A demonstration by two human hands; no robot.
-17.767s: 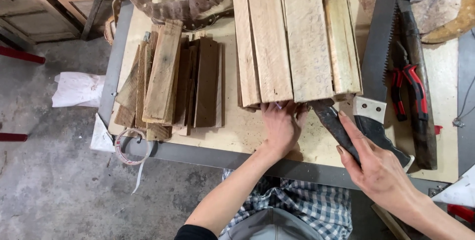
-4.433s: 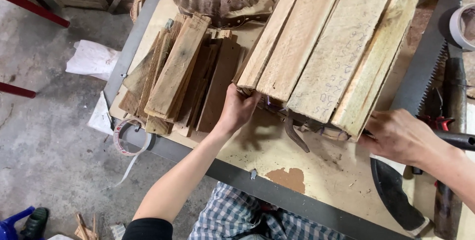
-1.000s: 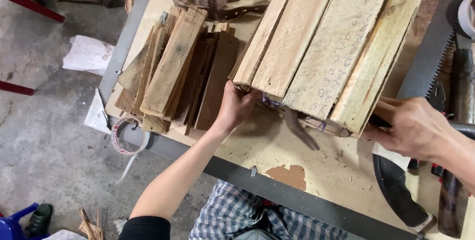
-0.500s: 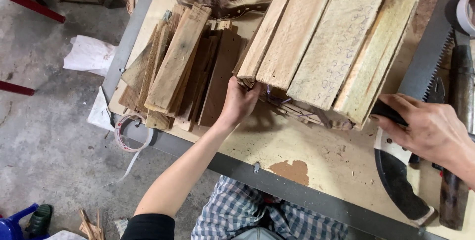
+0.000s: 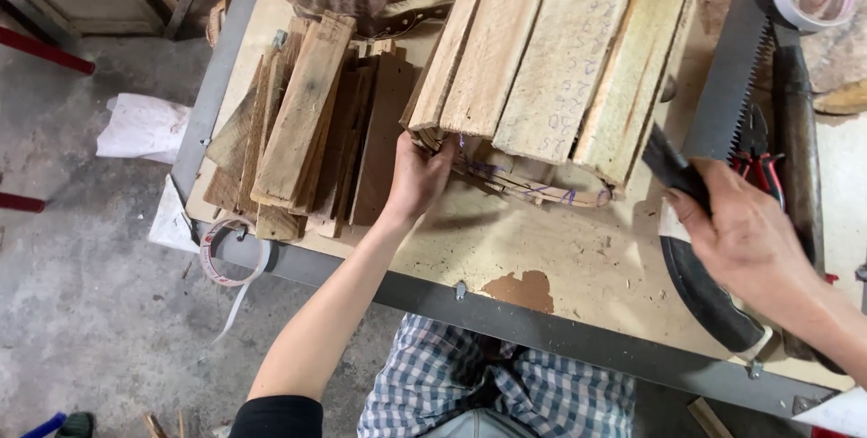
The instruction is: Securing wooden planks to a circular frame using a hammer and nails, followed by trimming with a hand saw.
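We see the pale planks (image 5: 551,50) lying side by side on the bench (image 5: 578,262), their long axes running away from us and leaning a little to the right, their near ends raised on a bundle of thin curved wood strips (image 5: 533,181). Our left hand (image 5: 417,176) is the nearer one: it sits at the near left corner of the planks, its grip curled closed on the end of the leftmost plank and the strips under it. Our right hand (image 5: 745,239) is off to the right, just beside the planks' right corner, its grip wrapped tight around a dark tool handle (image 5: 675,167) that points up toward that corner. Beyond it lie a saw (image 5: 733,68) and red pliers (image 5: 763,167); a stack of darker boards (image 5: 312,131) rests left of our left hand.
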